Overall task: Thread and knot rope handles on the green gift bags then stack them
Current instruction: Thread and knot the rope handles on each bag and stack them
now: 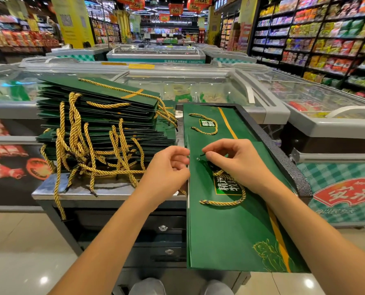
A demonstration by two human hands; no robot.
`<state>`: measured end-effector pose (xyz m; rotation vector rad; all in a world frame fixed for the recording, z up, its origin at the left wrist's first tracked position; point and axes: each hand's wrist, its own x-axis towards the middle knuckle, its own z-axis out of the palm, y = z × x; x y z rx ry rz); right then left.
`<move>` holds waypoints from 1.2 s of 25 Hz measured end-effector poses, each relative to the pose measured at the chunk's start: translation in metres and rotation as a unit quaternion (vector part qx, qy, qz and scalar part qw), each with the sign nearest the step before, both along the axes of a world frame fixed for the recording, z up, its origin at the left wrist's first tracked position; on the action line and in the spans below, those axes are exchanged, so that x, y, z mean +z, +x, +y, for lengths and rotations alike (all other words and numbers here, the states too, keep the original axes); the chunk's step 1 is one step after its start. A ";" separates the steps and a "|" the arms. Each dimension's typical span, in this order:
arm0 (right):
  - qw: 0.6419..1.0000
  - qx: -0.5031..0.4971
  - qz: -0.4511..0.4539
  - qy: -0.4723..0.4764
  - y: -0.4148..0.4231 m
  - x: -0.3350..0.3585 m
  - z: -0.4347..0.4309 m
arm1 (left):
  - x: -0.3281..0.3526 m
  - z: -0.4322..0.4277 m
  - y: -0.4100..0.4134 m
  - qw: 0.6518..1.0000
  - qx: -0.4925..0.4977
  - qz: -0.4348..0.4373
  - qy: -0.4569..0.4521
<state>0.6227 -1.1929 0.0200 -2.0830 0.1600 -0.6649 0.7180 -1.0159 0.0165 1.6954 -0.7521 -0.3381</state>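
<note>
Green gift bag (pixel 230 231) lies flat on the right side of the metal counter (pixel 105 191), near end overhanging the counter edge toward the person. Right hand (pixel 237 165) sits over the bag's upper part: thumb and forefinger pinch the black tip (pixel 202 155) of a gold rope (pixel 224 202), and the rest of that rope loops across the bag's printed label. Left hand (pixel 168 167) is at the bag's left edge, fingers curled inward; whether they grip the edge, cannot tell. Just beyond lies a second bag (pixel 198 109), flat, its own rope looped on top. Left side of counter: tall stack of bags (pixel 96 116), with loose ropes (pixel 88 154) tangled in front, some hanging over the counter edge. Glass-topped freezers (pixel 177 86) stand behind.
</note>
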 end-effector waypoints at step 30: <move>0.989 0.091 -0.078 -0.091 0.003 -0.013 -0.006 | -0.012 -0.015 0.001 0.993 -0.009 -0.121 0.011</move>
